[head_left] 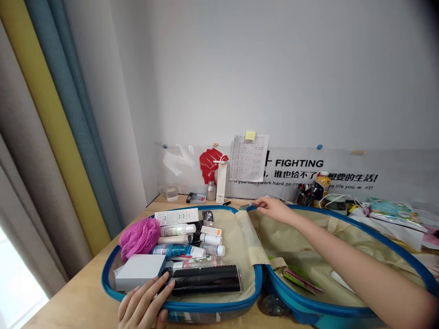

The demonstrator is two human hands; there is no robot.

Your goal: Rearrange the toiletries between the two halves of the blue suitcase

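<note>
An open blue suitcase (202,305) with beige lining lies on the wooden table. My left hand (146,301) is over its near rim, fingers stretched out, the tips at the end of a long black item in clear packaging (206,279) and beside a white box (140,269). My right hand (274,210) reaches across the other half to the far rim near the hinge. Its fingers are pinched together at a small grey-green flat thing (246,207) too small to name. In the left half lie a pink bath puff (140,237), a blue tube (176,251) and several bottles and boxes.
Green and pink packets (298,278) lie in the right half. Along the wall stand a glass (171,192), a silver bottle (211,191), a tall white box (221,183), a yellow bottle (321,188) and pens. A wipes pack (396,213) lies right; curtains (65,137) hang left.
</note>
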